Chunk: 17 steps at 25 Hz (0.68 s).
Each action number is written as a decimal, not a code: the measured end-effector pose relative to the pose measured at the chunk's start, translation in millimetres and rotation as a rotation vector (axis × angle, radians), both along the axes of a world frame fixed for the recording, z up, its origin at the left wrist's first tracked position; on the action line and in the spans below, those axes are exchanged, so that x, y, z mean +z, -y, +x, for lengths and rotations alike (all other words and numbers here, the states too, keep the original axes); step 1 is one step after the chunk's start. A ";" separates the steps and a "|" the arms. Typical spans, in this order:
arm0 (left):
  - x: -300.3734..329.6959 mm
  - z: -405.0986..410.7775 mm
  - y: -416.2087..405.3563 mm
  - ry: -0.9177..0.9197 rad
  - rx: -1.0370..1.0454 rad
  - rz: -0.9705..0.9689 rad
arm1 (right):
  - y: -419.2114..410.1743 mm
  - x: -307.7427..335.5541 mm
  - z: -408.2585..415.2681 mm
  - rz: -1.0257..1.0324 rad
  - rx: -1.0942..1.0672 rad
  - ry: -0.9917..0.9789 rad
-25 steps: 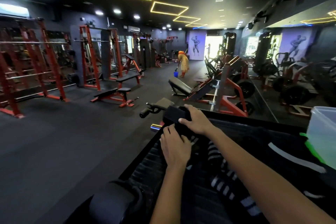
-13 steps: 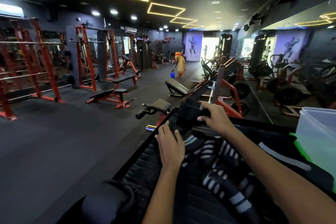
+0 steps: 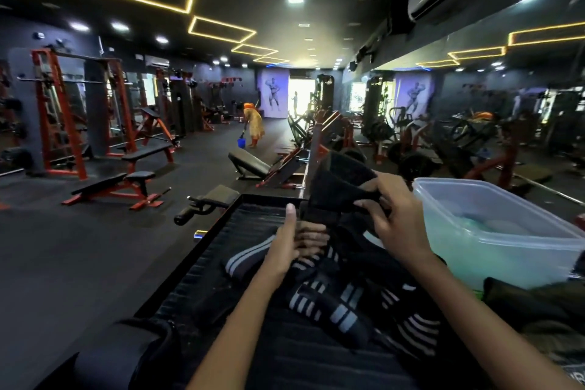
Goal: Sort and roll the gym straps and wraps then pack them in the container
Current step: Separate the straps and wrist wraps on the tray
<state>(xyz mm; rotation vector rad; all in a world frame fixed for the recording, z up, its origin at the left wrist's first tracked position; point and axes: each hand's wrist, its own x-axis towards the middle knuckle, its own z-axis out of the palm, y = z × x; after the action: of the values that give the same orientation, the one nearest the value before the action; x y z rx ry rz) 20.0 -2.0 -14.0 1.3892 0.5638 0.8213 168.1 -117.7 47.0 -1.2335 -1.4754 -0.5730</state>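
My right hand [image 3: 391,220] pinches a wide black wrap [image 3: 340,187] and holds it up off the pile, folded over at the top. My left hand [image 3: 292,245] is just below and left of it, thumb up, fingers curled round the wrap's lower end. Under both hands several black wraps with white stripes [image 3: 326,301] lie tangled on a black ribbed platform [image 3: 247,228]. A translucent plastic container [image 3: 474,188] stands open at the right, close to my right hand; its inside looks pale and blurred.
A dark olive cloth [image 3: 525,301] lies in front of the container. A black roller pad [image 3: 120,358] sits at the platform's near left corner. Red and black benches [image 3: 117,187] and racks fill the floor; a person in yellow [image 3: 254,123] bends by a blue bucket far off.
My right hand has raised the black wrap up and to the right, off the platform's far edge. My left hand turned thumb up and now holds the wrap's lower end.
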 end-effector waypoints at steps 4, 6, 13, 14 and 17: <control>5.5 4.2 15.7 0.317 -0.164 -0.319 | 31.4 -26.1 -13.1 -0.064 0.090 0.109; 7.4 0.6 18.0 0.369 -0.132 -0.366 | 36.7 -43.8 -15.2 -0.156 0.145 0.148; 0.1 -0.3 15.6 0.425 -0.032 -0.410 | 47.5 -60.8 -18.1 -0.293 0.177 -0.158; -0.2 1.1 14.4 0.451 -0.015 -0.374 | 46.7 -60.1 -19.7 -0.277 0.148 -0.274; -1.8 5.6 18.6 0.484 -0.054 -0.296 | 43.5 -61.7 -27.7 -0.271 0.097 -0.517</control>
<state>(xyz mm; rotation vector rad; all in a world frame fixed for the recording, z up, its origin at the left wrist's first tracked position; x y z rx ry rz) 25.6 -20.6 -15.9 0.8889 0.2554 0.9490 140.4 -161.2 -14.7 -1.3810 -1.1823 0.0232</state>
